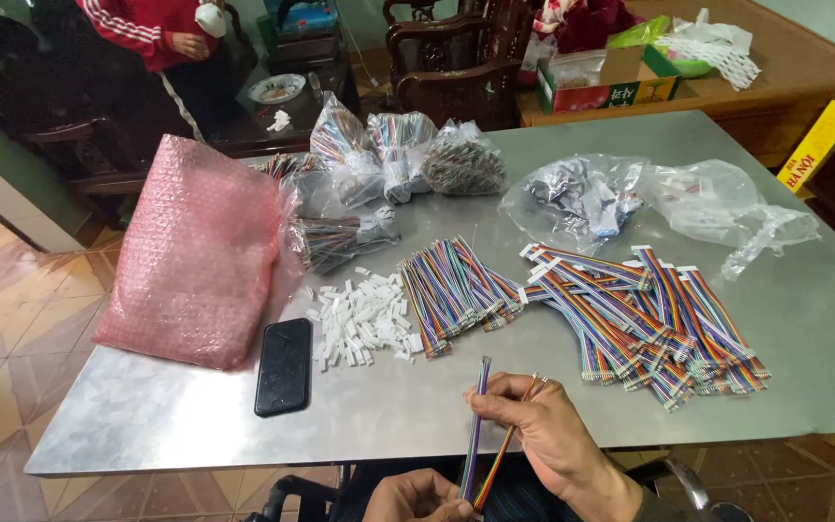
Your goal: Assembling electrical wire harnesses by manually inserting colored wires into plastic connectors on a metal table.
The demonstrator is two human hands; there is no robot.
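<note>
My right hand (pixel 548 425) pinches a flat multicoloured ribbon cable (pixel 476 425) near its upper end, at the table's front edge. My left hand (pixel 417 495) grips the same cable lower down, below the edge. A second thin strand with orange wires (pixel 509 440) runs between the fingers. Straight ahead lies a pile of loose ribbon cables (pixel 451 290). To its left sits a heap of small white plastic connectors (pixel 359 319). A bigger pile of cables with white connectors fitted (pixel 649 314) lies to the right.
A black phone (pixel 283 365) lies face down on the steel table (pixel 147 416). A pink bubble-wrap bag (pixel 195 256) stands at left. Clear bags of cables (pixel 398 155) and parts (pixel 582 198) sit at the back. A person in red (pixel 142 29) is beyond.
</note>
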